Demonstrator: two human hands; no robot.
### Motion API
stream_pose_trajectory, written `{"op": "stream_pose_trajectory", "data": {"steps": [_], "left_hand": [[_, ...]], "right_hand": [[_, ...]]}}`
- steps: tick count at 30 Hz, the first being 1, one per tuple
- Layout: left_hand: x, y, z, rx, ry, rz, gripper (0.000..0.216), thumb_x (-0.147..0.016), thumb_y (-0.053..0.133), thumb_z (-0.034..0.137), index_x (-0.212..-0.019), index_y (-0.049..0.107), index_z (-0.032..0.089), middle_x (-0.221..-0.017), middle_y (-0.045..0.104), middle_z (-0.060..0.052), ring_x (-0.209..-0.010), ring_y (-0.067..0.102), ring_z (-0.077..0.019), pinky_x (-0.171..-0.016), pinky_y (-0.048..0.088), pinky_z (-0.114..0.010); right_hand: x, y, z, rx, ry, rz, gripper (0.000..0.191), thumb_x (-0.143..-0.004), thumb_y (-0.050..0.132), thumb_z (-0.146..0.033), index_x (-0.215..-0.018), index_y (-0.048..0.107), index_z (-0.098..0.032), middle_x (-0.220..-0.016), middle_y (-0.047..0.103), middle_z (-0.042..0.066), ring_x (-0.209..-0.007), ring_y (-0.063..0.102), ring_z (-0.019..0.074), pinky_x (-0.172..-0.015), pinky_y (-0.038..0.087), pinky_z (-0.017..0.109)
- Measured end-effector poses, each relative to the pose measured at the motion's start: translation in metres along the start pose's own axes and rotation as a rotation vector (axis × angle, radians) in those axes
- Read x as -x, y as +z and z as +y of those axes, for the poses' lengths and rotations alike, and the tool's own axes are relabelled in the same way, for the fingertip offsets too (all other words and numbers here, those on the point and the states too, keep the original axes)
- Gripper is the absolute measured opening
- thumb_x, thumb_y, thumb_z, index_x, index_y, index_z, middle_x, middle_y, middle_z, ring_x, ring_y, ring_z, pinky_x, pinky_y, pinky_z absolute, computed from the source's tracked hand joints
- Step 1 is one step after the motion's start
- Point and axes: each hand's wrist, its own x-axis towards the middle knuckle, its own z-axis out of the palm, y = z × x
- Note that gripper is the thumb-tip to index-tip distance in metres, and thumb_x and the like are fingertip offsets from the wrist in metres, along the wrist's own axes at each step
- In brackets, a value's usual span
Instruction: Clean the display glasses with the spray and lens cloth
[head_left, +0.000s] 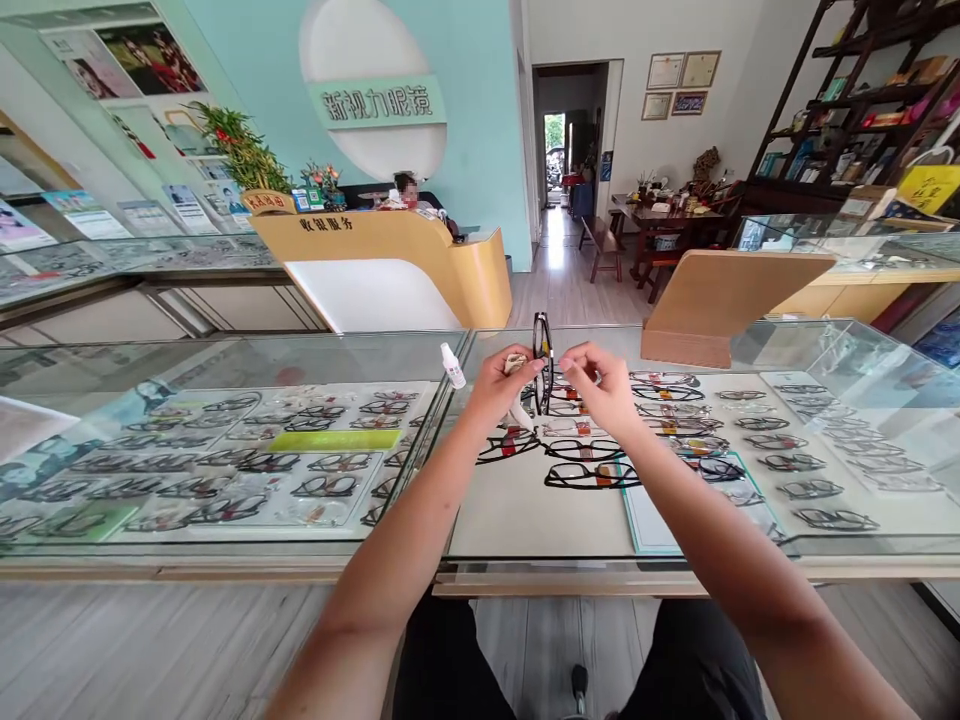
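A pair of black-framed glasses hangs between the two hands above the glass bench, its long axis near upright, running from twelve to six o'clock as the wearer looks. The left hand, at about eight o'clock from the frame, is the nearer: its thumb and fingers close on the frame's edge, with a pale cloth bunched in the same grip. The right hand sits just beside, toward four o'clock, fingers curled to a narrow pinch; whether it grips any part of the frame cannot be told. A white bottle stands apart at nine o'clock.
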Motion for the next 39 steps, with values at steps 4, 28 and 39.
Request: {"op": "stream_pose_trajectory", "data": {"steps": [4,28,39], "left_hand": [[0.001,-0.002,-0.002,0.000,0.028,-0.020,0.041,-0.085,0.081,0.061,-0.085,0.068,0.022,-0.072,0.052,0.003,-0.064,0.044,-0.0134,-0.063,0.034,-0.028],[-0.002,-0.007,-0.005,-0.073,0.050,0.012,0.041,-0.084,0.086,0.059,-0.103,0.080,0.023,-0.104,0.082,-0.004,-0.088,0.071,-0.0196,-0.085,0.055,-0.032],[0.013,0.014,0.010,-0.090,0.092,0.001,0.037,-0.084,0.087,0.054,-0.100,0.081,0.022,-0.094,0.081,-0.003,-0.086,0.072,-0.0197,-0.083,0.056,-0.032]], "right_hand": [[0.002,0.007,-0.002,-0.013,0.047,-0.108,0.029,-0.097,0.073,-0.049,-0.085,0.067,-0.023,-0.063,0.046,-0.006,-0.059,0.039,0.0136,-0.060,0.031,0.032],[-0.010,-0.019,0.011,0.254,0.101,0.149,0.034,-0.101,0.066,-0.054,-0.093,0.074,-0.022,-0.054,0.040,-0.008,-0.054,0.037,0.0140,-0.062,0.032,0.032],[-0.007,-0.011,0.008,0.597,-0.216,0.328,0.058,-0.089,0.081,-0.054,-0.129,0.053,-0.023,-0.128,0.066,0.017,-0.119,0.063,0.0354,-0.103,0.050,0.053]]}}
